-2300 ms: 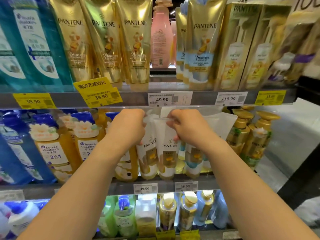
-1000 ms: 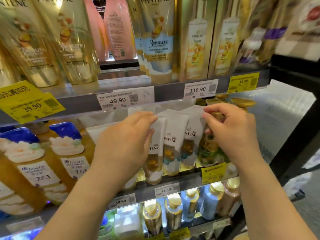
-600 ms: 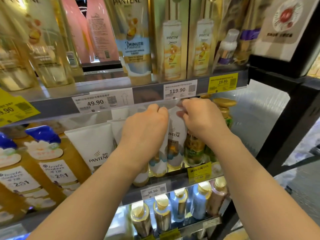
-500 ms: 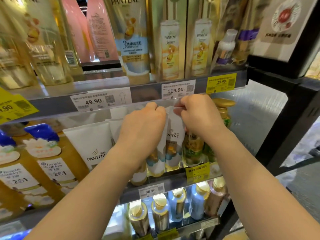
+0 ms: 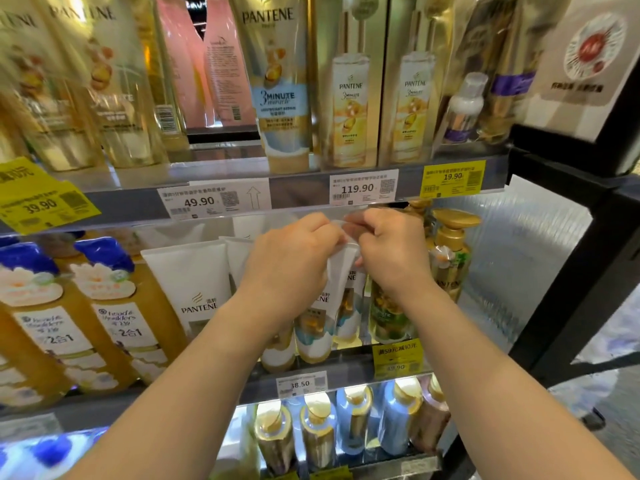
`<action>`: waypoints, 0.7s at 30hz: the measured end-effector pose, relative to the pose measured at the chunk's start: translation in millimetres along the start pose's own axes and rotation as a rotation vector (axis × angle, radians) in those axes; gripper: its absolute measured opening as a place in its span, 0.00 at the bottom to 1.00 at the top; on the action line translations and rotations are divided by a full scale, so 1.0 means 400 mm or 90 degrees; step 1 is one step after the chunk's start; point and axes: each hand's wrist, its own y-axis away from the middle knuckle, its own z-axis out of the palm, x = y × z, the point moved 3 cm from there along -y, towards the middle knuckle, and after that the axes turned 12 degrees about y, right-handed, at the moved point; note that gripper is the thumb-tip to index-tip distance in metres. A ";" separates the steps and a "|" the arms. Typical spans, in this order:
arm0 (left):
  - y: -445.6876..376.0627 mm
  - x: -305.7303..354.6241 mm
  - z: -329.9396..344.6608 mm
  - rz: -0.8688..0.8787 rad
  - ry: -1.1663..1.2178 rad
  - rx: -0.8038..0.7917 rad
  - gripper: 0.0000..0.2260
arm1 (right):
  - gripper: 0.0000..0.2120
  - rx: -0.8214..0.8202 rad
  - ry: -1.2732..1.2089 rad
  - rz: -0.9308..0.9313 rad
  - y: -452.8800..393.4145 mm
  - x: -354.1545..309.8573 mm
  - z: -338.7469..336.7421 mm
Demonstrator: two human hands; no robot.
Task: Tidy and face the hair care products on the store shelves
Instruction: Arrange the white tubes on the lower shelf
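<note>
Left hand [image 5: 291,268]: fingers curled, pinching top of white Pantene tube [image 5: 323,306] below the 119.90 price tag [image 5: 363,188].
Right hand [image 5: 391,258]: pinching the same tube top.
Tubes: about four white ones left of two gold pump bottles [image 5: 450,258].

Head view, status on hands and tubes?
Both hands, left and right, pinching white tube tops, middle shelf. Tubes upright. Pump bottle close on right.

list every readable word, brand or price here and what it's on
"PANTENE" on white tube
"PANTENE 3 MINUTE" on gold tube
"PANTENE" on gold box
"head & shoulders" on amber bottle
"49.90" on white tag
"119.90" on white tag
"19.90" on yellow tag
"39.90" on yellow tag
"38.50" on tag
Fine print: unreadable.
</note>
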 end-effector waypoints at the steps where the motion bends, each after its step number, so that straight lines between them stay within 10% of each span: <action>1: 0.003 0.003 0.001 0.003 0.006 0.007 0.04 | 0.11 -0.009 -0.025 0.013 -0.001 0.003 -0.003; 14: 0.010 0.023 0.014 -0.002 0.052 0.029 0.09 | 0.08 -0.080 -0.058 0.038 -0.012 0.004 -0.033; 21: -0.004 0.008 0.018 -0.095 -0.033 0.034 0.08 | 0.12 -0.135 0.210 -0.048 -0.027 -0.008 -0.062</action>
